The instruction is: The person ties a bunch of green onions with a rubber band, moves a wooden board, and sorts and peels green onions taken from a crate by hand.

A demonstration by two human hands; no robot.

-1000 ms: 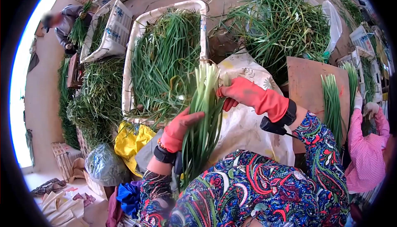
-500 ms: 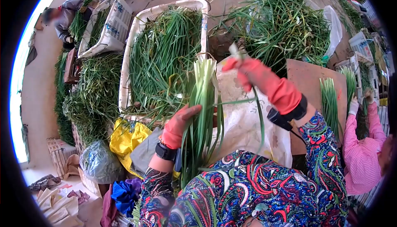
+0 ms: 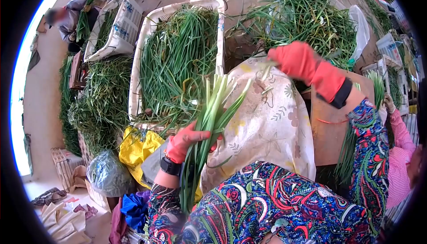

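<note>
In the head view, my left hand (image 3: 189, 141), in a coral rubber glove, is wrapped around a bunch of garlic chives (image 3: 210, 115). Its pale stem ends point up and fan out to the right, while long green leaves hang below the hand. My right hand (image 3: 293, 60), gloved alike, hovers over the far edge of a flower-patterned cloth (image 3: 262, 128). Its fingers are curled and smeared by motion; a pale blurred bit shows beneath them, too unclear to name. Left of the cloth stands a white crate (image 3: 221, 35) heaped with chives.
A loose heap of chives (image 3: 307, 26) lies behind my right hand. A brown board (image 3: 327, 133) is at right, beside a co-worker's pink checked sleeve (image 3: 399, 128). Another person (image 3: 73, 17) handles greens at far left. A yellow bag (image 3: 135, 150) lies below the crate.
My right hand has moved right and slightly away. The bunch in my left hand looks thinner, has dropped lower, and its stem ends now spread and lean right.
</note>
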